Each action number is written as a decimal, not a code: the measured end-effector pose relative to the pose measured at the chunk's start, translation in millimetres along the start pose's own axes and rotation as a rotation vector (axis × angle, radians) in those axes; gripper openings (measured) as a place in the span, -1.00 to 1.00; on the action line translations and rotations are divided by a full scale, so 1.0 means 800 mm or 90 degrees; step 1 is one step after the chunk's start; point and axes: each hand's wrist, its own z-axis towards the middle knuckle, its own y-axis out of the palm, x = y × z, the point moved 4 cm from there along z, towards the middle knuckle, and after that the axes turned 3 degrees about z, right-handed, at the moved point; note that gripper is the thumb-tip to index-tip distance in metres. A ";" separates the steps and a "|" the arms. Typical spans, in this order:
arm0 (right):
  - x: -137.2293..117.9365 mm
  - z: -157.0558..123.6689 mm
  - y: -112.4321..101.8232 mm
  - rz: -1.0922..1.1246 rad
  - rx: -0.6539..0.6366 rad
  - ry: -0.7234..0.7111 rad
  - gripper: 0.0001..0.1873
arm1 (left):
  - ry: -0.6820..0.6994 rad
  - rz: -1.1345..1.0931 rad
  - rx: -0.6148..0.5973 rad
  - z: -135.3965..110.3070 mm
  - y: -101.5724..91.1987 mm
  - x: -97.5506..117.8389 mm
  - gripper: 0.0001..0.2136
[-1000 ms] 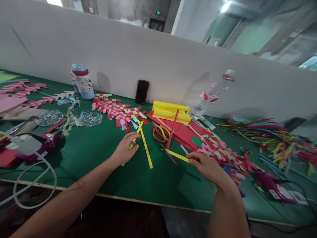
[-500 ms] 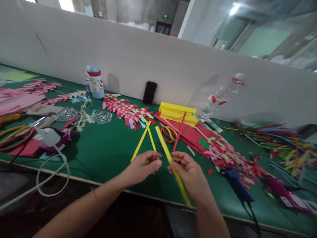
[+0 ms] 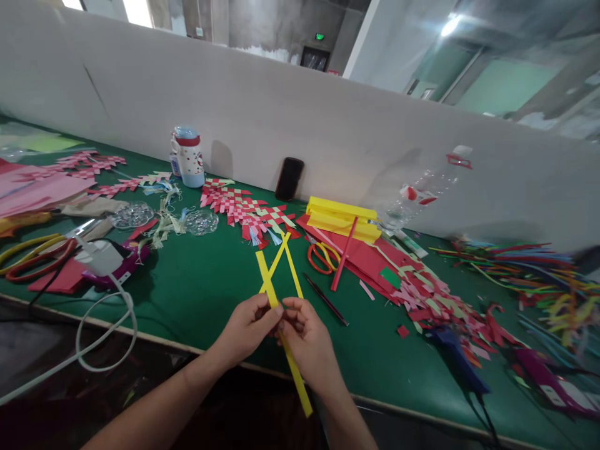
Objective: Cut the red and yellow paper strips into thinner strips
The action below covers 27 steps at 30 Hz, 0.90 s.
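A long yellow paper strip (image 3: 296,381) slants between my hands, its lower end hanging past the table edge. My left hand (image 3: 250,325) pinches it from the left with thumb and fingers. On its other side my right hand (image 3: 304,334) also grips it, fingertips close to the left ones. Beyond my fingers, a second yellow strip (image 3: 294,267) lies on the green table (image 3: 182,300), bent or crossed with another into a narrow upturned V. A dark pen (image 3: 325,300) lies right of my right hand.
Orange-and-yellow scissors (image 3: 322,257), a red strip (image 3: 344,253) and folded yellow paper (image 3: 344,219) lie ahead. Woven red-and-white pieces (image 3: 244,209), a phone (image 3: 289,179) and a cup (image 3: 190,159) stand or lie behind. Paper scraps (image 3: 435,294) and a blue tool (image 3: 457,356) are right.
My right hand has brought the yellow strip leftward to my left hand, which has closed on it. The pen on the table has come into fuller view.
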 end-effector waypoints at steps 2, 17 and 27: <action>-0.005 0.008 -0.003 -0.101 0.007 -0.049 -0.70 | -0.005 -0.020 0.040 0.003 -0.007 0.001 -0.67; 0.013 0.074 0.004 -0.793 -0.127 -0.314 -0.52 | -0.098 -0.158 0.156 0.016 -0.073 -0.007 -0.62; 0.000 0.053 -0.103 -0.762 0.042 -0.268 -0.61 | -0.113 -0.149 0.070 0.027 -0.056 0.006 -0.62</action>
